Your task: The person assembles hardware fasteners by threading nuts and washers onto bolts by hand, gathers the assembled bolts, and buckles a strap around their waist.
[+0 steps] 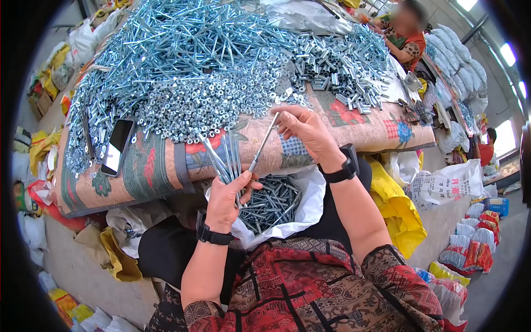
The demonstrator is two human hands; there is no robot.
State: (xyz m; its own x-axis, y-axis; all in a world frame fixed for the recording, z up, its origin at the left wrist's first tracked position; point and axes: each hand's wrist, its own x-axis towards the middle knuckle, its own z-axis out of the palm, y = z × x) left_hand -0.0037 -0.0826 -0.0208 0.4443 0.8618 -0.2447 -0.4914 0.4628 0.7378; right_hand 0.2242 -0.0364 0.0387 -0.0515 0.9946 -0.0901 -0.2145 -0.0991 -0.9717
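My left hand (229,199) is closed round several long thin metal rods (221,160), which fan up and to the left. Its thumb and fingers also touch the lower end of one bolt (264,145) with a sleeve on it. My right hand (301,130) pinches the upper end of that same bolt between thumb and fingertips. Below both hands, a white sack (310,207) stands open on my lap, holding many bolts with sleeves (271,202). Beyond the hands, a heap of small nuts (193,105) lies on the patterned table cover (249,135).
Long bolts (182,39) are piled at the back, short metal sleeves (332,63) at the back right. A phone (118,146) lies at the left. Another person (406,41) sits at the far right corner. Filled bags (470,243) stand on the floor.
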